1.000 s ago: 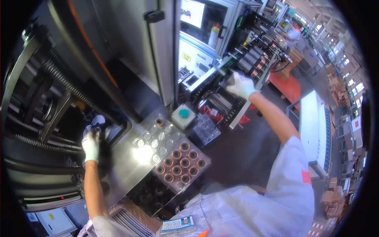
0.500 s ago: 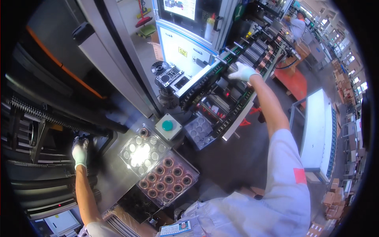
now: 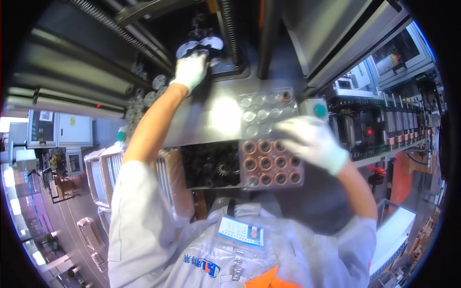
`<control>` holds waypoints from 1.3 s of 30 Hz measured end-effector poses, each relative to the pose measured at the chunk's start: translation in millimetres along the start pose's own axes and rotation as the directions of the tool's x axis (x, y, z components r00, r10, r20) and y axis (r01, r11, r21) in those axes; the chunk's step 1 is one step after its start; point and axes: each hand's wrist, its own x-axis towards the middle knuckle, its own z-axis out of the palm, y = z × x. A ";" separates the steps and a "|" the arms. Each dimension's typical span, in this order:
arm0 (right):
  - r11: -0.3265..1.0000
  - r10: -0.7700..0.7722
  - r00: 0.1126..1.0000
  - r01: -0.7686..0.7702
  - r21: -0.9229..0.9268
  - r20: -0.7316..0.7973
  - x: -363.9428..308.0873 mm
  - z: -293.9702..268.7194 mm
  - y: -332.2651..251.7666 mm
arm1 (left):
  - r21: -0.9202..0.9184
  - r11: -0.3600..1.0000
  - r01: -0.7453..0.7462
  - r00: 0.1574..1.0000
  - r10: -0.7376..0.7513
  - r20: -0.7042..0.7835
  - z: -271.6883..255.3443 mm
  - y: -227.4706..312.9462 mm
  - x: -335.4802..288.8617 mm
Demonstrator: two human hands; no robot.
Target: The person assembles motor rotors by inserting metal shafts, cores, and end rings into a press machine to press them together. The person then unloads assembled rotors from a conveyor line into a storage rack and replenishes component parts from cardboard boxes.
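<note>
Many coppery rings (image 3: 260, 163) in clear tray (image 3: 273, 187), right hand (image 3: 313, 143) above, left hand (image 3: 190, 73) at machine (image 3: 211, 43), grips unclear

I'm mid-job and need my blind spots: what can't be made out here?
Head view, left hand: grip hidden by the hand itself.
Head view, right hand: motion blur hides whether it holds anything.
Head view, clear ring tray: corner covered by right hand.
Head view, dark gear bin: contents mostly shadowed.

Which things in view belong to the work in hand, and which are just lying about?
Seemingly in use: left gloved hand at white discs; right gloved hand nearest clear trays; copper-coloured rings.

Seemingly incidental: white cabinet; wrapped bundle at lower left.
</note>
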 end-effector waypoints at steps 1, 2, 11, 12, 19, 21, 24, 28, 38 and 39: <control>0.917 -0.369 0.929 0.367 -0.156 0.012 23.0 34.5 -4.3 | -0.014 1.000 0.022 0.997 -0.021 0.071 -8.4 6.2 -1.2; 0.968 -0.242 0.968 0.246 -0.050 0.069 45.2 70.8 -23.0 | -0.062 0.997 0.041 0.999 -0.042 -0.017 -6.3 3.7 -16.2; 0.960 -0.175 0.936 0.231 -0.157 0.307 108.6 206.8 -62.9 | -0.219 0.873 0.437 0.894 -0.449 -0.005 -40.4 -159.6 -326.9; 0.957 -0.184 0.915 0.251 -0.148 0.359 114.0 208.7 -64.7 | -0.196 0.916 0.350 0.925 -0.371 -0.083 -30.9 -162.4 -337.2; 0.989 0.008 0.935 0.044 -0.138 0.354 118.7 205.2 -77.7 | -0.444 0.840 0.311 0.910 -0.398 -0.117 -62.0 -102.9 -279.0; 0.990 -0.037 0.923 0.086 -0.114 0.382 122.5 206.4 -80.3 | -0.458 0.851 0.258 0.943 -0.325 -0.073 -58.5 -83.4 -269.5; 0.994 -0.055 0.898 0.090 -0.060 0.437 126.4 198.6 -87.5 | -0.321 0.936 0.145 0.963 -0.208 -0.170 -48.5 -75.2 -255.6; 0.969 0.124 0.875 -0.208 0.133 0.468 125.1 192.3 -86.2 | -0.164 0.976 0.147 0.975 -0.171 -0.144 -36.3 -67.4 -238.4; 0.549 0.213 0.885 -0.459 0.699 0.414 120.1 172.7 -49.6 | -0.217 0.974 -0.063 0.989 0.032 -0.144 -41.9 -61.8 -231.4; 0.595 0.187 0.877 -0.459 0.660 0.442 122.0 171.9 -45.9 | -0.221 0.973 -0.066 0.991 0.038 -0.128 -39.7 -61.2 -233.8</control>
